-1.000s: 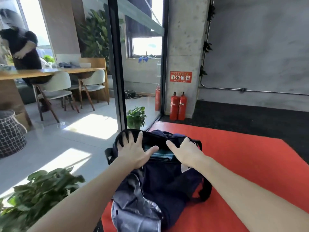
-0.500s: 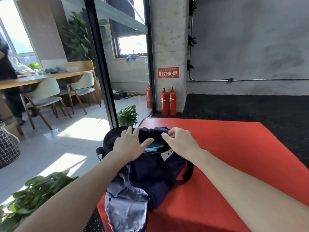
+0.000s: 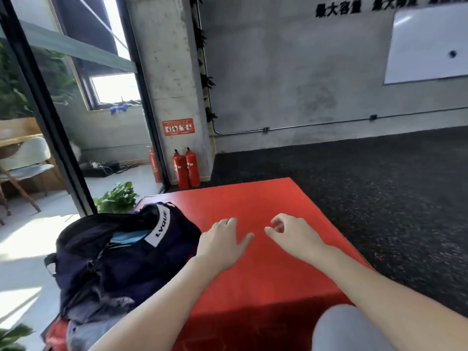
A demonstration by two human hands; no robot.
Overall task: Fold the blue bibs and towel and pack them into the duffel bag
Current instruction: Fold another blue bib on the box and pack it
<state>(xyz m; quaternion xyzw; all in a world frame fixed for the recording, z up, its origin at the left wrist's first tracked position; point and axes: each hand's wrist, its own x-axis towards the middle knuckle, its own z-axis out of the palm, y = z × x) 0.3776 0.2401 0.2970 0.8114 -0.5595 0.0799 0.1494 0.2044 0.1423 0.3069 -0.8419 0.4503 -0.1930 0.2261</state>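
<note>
Hands above the red mat, duffel bag off to the left.

Seen from the head camera, the left hand (image 3: 222, 240) hovered over the red mat (image 3: 266, 198) with loosely curved fingers (image 3: 231, 222) that held nothing, thumb spread to the side. The right hand (image 3: 291, 234) hung just beside it, apart from it, its fingers (image 3: 277, 218) loosely curled and likewise empty. The dark duffel bag (image 3: 121, 259) sat at the mat's left edge, its top open, with light blue cloth (image 3: 129, 236) showing inside the opening beside a white label. Two red fire extinguishers (image 3: 186, 168) stood against a concrete pillar beyond the mat, and a potted plant (image 3: 117, 197) stood near the bag.
</note>
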